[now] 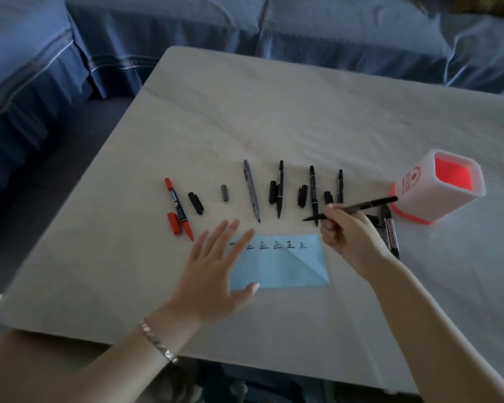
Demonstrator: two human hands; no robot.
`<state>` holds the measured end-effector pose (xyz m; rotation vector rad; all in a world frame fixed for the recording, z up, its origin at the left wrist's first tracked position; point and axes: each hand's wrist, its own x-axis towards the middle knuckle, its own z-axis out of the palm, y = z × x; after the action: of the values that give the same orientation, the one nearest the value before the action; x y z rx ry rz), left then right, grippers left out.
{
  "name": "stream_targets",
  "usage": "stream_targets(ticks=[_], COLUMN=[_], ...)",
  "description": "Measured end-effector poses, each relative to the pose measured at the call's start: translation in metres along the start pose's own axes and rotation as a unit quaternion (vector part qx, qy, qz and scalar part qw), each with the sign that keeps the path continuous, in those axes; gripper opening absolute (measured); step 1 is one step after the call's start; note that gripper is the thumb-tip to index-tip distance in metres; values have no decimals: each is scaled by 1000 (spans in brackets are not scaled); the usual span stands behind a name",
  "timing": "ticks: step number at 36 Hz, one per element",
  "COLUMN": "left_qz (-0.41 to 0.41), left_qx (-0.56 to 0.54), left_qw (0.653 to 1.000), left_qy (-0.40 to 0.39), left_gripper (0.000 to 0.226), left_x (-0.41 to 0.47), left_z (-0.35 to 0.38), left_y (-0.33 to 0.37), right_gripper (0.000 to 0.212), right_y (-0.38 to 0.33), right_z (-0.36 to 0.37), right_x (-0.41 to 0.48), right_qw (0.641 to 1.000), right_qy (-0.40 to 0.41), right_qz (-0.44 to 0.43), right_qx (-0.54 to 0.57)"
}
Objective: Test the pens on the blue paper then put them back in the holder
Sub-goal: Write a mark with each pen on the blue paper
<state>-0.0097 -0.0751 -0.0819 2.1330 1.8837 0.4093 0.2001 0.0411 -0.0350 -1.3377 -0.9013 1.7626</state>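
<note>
A blue paper (282, 263) with a row of black written marks lies near the table's front. My left hand (216, 274) rests flat and open on its left part. My right hand (346, 231) holds an uncapped black pen (361, 206) just above the paper's upper right corner, tip pointing left. Behind the paper lie a red marker (177, 207), a grey pen (251, 190) and three black pens (280, 189), each uncapped with its cap beside it. A whiteboard marker (390, 234) lies right of my right hand. The white and red holder (437, 189) stands at the right.
The pale table (274, 117) fills most of the view; its left edge (79, 199) runs diagonally. A blue sofa (186, 27) stands behind and to the left of it. Loose caps (224, 193) lie among the pens.
</note>
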Motion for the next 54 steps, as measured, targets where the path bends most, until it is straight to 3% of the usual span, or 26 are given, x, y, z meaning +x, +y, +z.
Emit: stream_targets(ticks=[3,6,9,11,18,26,34,40,43,48,54], left_qz=[-20,-12,7,8,8,13,18,21,21,22,32], left_qx=[-5,16,28,27,11,15,17,10,1,-20,-21], left_qw=[1000,1000,1000,1000,998,996,994,994,995,996,995], left_qy=[-16,-9,3,10,64,87,104,110,100,81,90], left_gripper=[87,82,74,72,68,67,65,63,61,57,56], left_x=[-5,-8,-7,-7,-10,-12,-13,-14,-14,-14,-18], left_z=[-2,0,7,11,20,22,23,22,21,15,17], left_y=[-14,-16,-16,-16,-16,-15,-14,-14,-14,-13,-16], right_gripper=[23,20,27,30,22,26,23,28,43,41,40], right_y=[-12,-23,-33,-37,-26,0,9,8,16,25,26], right_z=[18,41,65,81,132,161,162,187,204,219,217], right_x=[2,6,12,19,47,56,50,39,42,48,50], right_qw=[997,990,919,879,780,716,699,725,713,689,715], right_qy=[-73,-78,-57,-57,-89,-114,-66,-116,-118,-109,-118], right_qz=[29,-10,-85,-106,-113,-129,-151,-164,-129,-99,-89], right_qx=[17,-120,-381,-461,-610,-676,-696,-658,-679,-710,-683])
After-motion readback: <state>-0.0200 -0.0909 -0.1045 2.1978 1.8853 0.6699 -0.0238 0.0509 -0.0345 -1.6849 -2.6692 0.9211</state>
